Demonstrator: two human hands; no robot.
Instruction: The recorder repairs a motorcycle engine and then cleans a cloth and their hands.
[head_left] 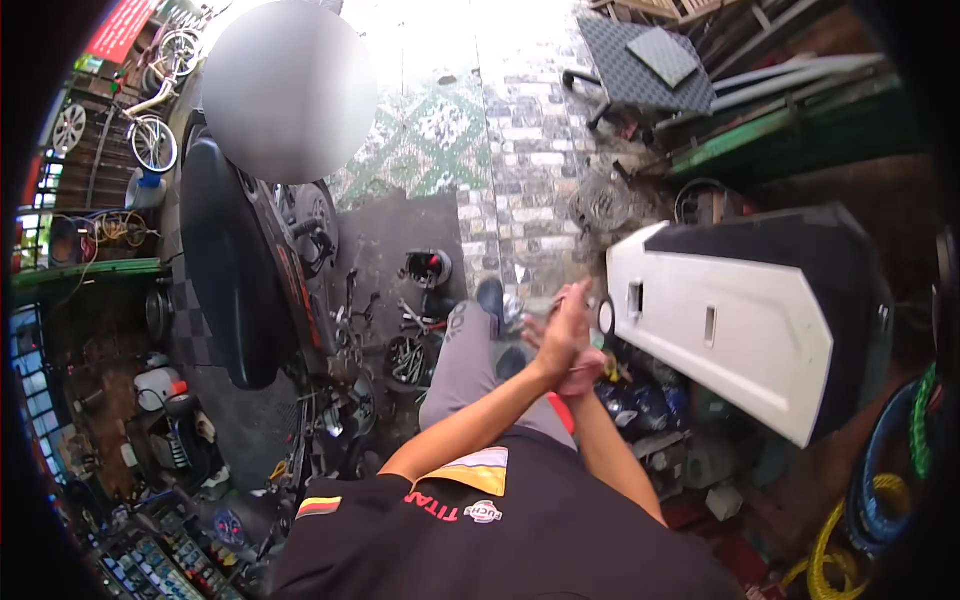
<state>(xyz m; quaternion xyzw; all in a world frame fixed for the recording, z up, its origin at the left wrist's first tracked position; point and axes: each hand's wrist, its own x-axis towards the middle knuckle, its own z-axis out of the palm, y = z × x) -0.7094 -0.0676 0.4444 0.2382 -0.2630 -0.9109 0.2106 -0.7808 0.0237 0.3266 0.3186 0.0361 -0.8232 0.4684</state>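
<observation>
In front of my body, my two hands meet, one palm against the other. My left hand (566, 328) lies on top with its fingers stretched out forward. Beneath and across it is my right hand (588, 373); its fingers show on the far left side of the left wrist, spread and partly hidden. I see no object in either hand. Just right of them stands a large white panel with a black side (720, 320), a small round ring-shaped part at its near-left corner. My legs in grey trousers (462, 365) lie below and left of the hands.
A motorcycle with a long black seat (232, 260) stands on the left. Metal parts and a small black-and-red container (428, 268) sit on the floor between it and me. A dark textured table (640, 60) is at the far right; yellow hose (835, 550) hangs at lower right.
</observation>
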